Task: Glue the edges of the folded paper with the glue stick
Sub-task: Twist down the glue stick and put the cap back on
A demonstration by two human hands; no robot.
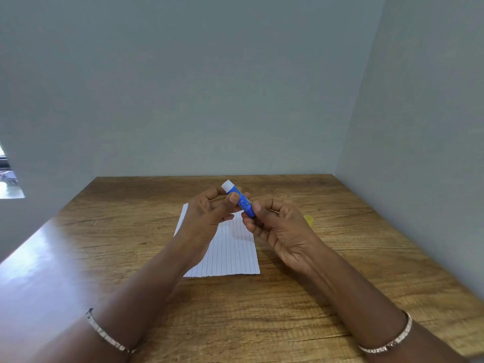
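Note:
A blue glue stick [242,201] with its white glue tip bare is held above the table, tilted up and to the left. My left hand [207,216] pinches its upper body between thumb and fingers. My right hand [277,226] grips its lower end. Under both hands lies the folded lined white paper [230,252], flat on the wooden table [340,258]. A yellow object [309,220], perhaps the cap, peeks out from behind my right hand on the table.
Grey walls close in the table at the back and on the right. The table's left part shines with glare. Each wrist wears a bracelet.

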